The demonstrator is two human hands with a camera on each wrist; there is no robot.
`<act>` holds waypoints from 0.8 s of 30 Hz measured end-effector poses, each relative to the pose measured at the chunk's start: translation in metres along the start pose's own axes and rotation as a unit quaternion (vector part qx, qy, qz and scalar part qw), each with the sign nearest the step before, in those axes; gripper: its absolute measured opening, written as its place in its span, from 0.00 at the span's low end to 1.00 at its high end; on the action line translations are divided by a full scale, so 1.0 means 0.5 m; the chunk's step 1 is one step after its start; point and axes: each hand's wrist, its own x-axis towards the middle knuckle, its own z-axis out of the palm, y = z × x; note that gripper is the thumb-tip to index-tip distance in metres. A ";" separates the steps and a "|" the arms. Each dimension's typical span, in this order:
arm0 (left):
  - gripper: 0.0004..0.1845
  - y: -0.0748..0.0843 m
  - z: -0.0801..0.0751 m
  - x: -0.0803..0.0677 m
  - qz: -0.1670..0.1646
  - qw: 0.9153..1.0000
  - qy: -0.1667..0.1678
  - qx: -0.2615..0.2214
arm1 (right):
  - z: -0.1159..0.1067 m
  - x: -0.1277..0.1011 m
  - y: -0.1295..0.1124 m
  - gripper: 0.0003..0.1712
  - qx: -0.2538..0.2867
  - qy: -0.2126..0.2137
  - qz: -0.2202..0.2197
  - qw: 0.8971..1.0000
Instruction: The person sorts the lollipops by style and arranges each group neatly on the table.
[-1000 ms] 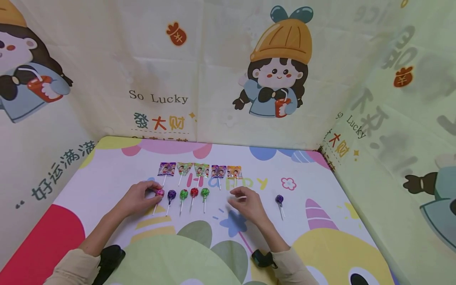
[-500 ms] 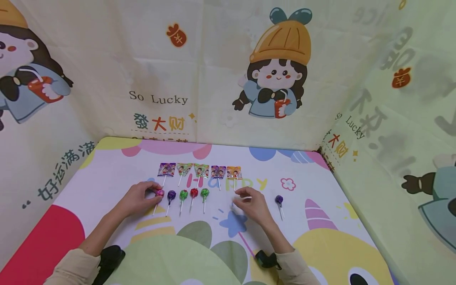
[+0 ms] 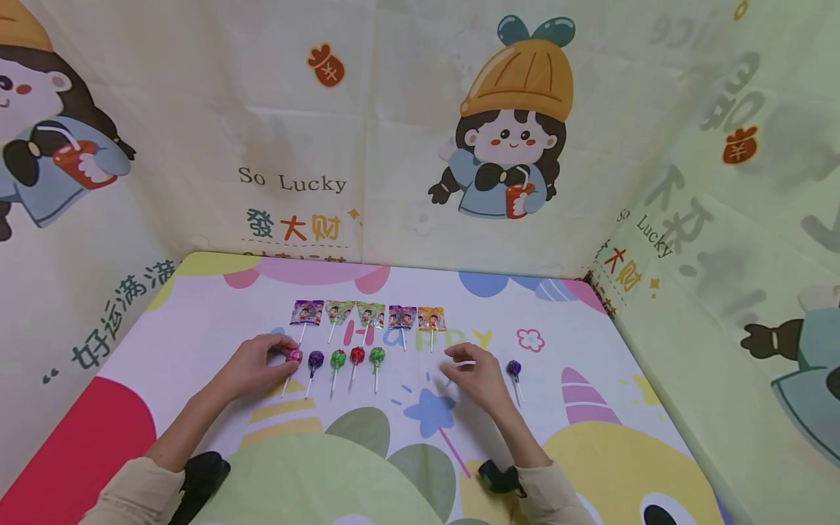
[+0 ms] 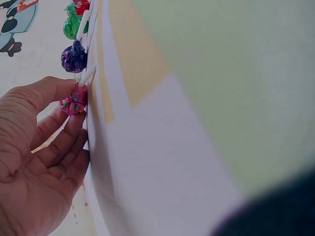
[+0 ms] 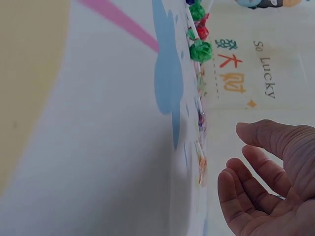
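My left hand point(image 3: 259, 364) pinches a pink-wrapped lollipop point(image 4: 75, 101) by its round head, thumb on one side and fingers on the other, at the left end of the front row. Beside it in that row lie a purple lollipop point(image 3: 316, 359), a green lollipop point(image 3: 337, 359), a red lollipop point(image 3: 357, 355) and another green lollipop point(image 3: 377, 355). My right hand point(image 3: 477, 375) hovers with loosely bent fingers and nothing between them, right of the row. A lone purple lollipop point(image 3: 515, 368) lies farther right, its stick toward me.
Behind the front row is a back row of flat bagged lollipops, from a purple packet point(image 3: 307, 312) to an orange packet point(image 3: 432, 319). The table point(image 3: 216, 313) has a printed cartoon cover. Printed curtains point(image 3: 394, 146) stand along its back and sides.
My right hand has drifted a little to the right, away from the row and toward the lone purple lollipop. The left hand keeps its pinch on the pink lollipop.
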 end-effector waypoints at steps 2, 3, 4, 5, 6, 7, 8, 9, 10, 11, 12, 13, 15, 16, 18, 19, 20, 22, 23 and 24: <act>0.16 0.000 0.001 0.000 0.000 1.000 0.000 0.000 | -0.004 -0.001 0.002 0.16 0.001 0.003 -0.004 1.000; 0.16 0.000 0.001 -0.001 -0.001 1.000 0.000 -0.001 | -0.006 -0.001 0.003 0.16 0.002 0.004 -0.005 1.000; 0.16 0.000 0.001 -0.001 -0.001 1.000 0.000 -0.001 | -0.008 -0.001 0.004 0.16 0.003 0.005 -0.005 1.000; 0.16 0.000 0.001 -0.001 -0.001 1.000 -0.001 -0.001 | -0.010 -0.001 0.005 0.17 0.001 0.006 -0.004 1.000; 0.16 0.000 0.001 -0.001 -0.002 1.000 -0.001 -0.002 | -0.012 -0.001 0.006 0.17 0.001 0.007 -0.003 1.000; 0.16 0.000 0.001 -0.001 -0.002 1.000 -0.001 -0.002 | -0.014 0.000 0.006 0.17 0.000 0.008 0.000 1.000; 0.16 0.000 0.001 -0.001 -0.003 1.000 -0.001 -0.003 | -0.016 0.000 0.007 0.17 -0.004 0.010 0.003 1.000; 0.16 0.000 0.001 -0.001 -0.003 1.000 -0.001 -0.003 | -0.018 0.000 0.008 0.17 -0.007 0.011 0.008 1.000; 0.16 0.000 0.001 -0.001 -0.004 1.000 -0.001 -0.004 | -0.020 0.001 0.008 0.17 -0.010 0.011 0.013 1.000; 0.16 0.000 0.001 -0.001 -0.004 1.000 -0.001 -0.005 | -0.022 0.001 0.009 0.17 -0.015 0.012 0.018 1.000; 0.16 -0.001 0.001 -0.001 -0.005 1.000 -0.002 -0.005 | -0.023 0.001 0.011 0.17 -0.018 0.012 0.020 1.000; 0.16 -0.001 0.001 0.000 -0.006 1.000 -0.003 -0.006 | -0.025 0.001 0.012 0.17 -0.023 0.013 0.022 0.999; 0.16 -0.001 0.001 0.000 -0.007 1.000 -0.004 -0.006 | -0.030 0.001 0.013 0.17 -0.023 0.016 0.027 0.999; 0.16 -0.001 0.001 0.000 -0.008 1.000 -0.005 -0.006 | -0.032 0.000 0.015 0.17 -0.023 0.018 0.027 0.999; 0.16 -0.001 0.002 0.000 -0.008 1.000 -0.004 -0.006 | -0.038 0.000 0.017 0.17 -0.022 0.023 0.025 0.999; 0.16 -0.001 0.002 0.000 -0.008 1.000 -0.004 -0.006 | -0.041 0.000 0.017 0.17 -0.018 0.025 0.025 0.999; 0.16 -0.002 0.002 0.000 -0.008 1.000 -0.004 -0.006 | -0.044 0.000 0.018 0.17 -0.014 0.028 0.023 0.999; 0.16 -0.003 0.002 0.001 -0.008 1.000 -0.003 -0.006 | -0.050 0.000 0.020 0.17 -0.011 0.033 0.018 0.999; 0.16 -0.004 0.003 0.001 -0.007 1.000 -0.003 -0.006 | -0.053 0.000 0.021 0.17 -0.010 0.035 0.016 0.999; 0.17 -0.004 0.003 0.001 -0.007 1.000 -0.004 -0.006 | -0.056 0.000 0.022 0.18 -0.009 0.037 0.014 0.999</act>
